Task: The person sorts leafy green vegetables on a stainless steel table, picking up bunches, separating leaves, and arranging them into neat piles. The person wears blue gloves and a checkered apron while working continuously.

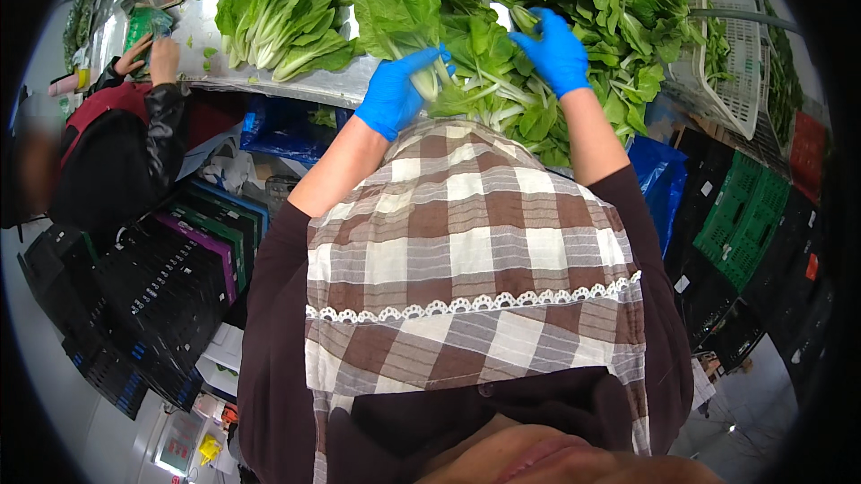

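Observation:
A head of pale-stemmed leafy greens (425, 77) is gripped near its white base by my left hand (397, 90), which wears a blue glove. My right hand (557, 53), gloved in blue too, is at a stem among the loose greens (538, 114); its thumb and fingers are apart, and whether it grips the stem is hard to tell. A pile of similar heads (279, 30) lies on the metal table (202, 63) to the left of my left hand. More leafy greens (625, 6) are heaped beyond and to the right of my right hand.
At the left, a co-worker's hands (151, 60) touch a green package (142, 23). White perforated crates (726, 73) stand at the right. A blue plastic bag (286, 131) is beneath the table edge. Stacked black crates (161, 282) stand at lower left, and a green crate (743, 215) at right.

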`<state>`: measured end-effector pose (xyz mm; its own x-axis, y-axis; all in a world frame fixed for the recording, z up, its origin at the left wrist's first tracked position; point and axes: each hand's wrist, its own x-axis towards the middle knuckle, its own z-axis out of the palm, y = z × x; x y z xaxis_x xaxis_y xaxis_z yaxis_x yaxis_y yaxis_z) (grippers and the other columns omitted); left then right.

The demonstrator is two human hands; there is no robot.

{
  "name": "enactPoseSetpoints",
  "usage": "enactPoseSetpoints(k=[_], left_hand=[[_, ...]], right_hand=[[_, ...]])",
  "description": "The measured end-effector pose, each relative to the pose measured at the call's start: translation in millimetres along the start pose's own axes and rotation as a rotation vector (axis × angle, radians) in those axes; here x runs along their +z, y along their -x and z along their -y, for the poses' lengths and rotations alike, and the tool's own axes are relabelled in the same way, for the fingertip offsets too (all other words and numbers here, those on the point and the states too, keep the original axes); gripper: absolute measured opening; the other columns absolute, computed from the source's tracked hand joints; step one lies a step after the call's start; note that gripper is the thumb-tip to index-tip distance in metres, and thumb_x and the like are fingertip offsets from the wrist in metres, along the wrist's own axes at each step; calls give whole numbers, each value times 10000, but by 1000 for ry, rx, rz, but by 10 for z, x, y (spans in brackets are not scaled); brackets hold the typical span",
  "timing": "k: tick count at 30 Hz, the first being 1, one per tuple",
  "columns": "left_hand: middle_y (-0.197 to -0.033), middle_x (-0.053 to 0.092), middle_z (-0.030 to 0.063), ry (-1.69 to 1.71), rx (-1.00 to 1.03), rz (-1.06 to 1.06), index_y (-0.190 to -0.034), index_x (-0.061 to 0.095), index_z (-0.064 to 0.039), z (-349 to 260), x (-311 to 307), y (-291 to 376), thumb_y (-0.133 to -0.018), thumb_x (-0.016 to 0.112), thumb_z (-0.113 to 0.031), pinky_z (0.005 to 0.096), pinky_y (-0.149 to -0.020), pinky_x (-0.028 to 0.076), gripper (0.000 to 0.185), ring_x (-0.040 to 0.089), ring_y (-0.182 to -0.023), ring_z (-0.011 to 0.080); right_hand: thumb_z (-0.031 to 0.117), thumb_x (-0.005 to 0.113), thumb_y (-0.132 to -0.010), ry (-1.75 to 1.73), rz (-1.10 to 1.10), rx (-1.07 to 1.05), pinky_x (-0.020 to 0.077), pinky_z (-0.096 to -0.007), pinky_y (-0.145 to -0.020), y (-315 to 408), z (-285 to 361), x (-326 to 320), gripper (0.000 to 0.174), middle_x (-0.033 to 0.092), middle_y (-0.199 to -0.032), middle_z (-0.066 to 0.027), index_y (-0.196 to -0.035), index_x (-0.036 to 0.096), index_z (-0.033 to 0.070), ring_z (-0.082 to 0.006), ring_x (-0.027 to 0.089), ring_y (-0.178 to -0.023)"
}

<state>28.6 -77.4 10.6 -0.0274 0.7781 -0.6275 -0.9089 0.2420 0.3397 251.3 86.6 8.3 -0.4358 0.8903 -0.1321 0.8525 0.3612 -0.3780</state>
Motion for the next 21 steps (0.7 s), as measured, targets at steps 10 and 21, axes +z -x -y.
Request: enactPoseSetpoints(k=[10,21], left_hand=[[-1173,617,198,-49,-49,48,-1245,524,93,-103,25,-56,-940,588,-73,424,-933,542,353,633,-1043,297],[-1077,649,144,-217,-64,77,-1173,576,62,267,350,-49,-897,687,-84,365,-802,555,331,655,-943,235]], right_hand=[[155,664,-822,21,124,-183,509,-443,-852,18,23,-594,361,675,-1087,-85,-1181,669,198,-319,640,-977],[55,737,-764,-152,-441,-608,490,-370,-844,262,493,-680,494,639,-1163,-82,-1233,624,162,-234,596,-950]])
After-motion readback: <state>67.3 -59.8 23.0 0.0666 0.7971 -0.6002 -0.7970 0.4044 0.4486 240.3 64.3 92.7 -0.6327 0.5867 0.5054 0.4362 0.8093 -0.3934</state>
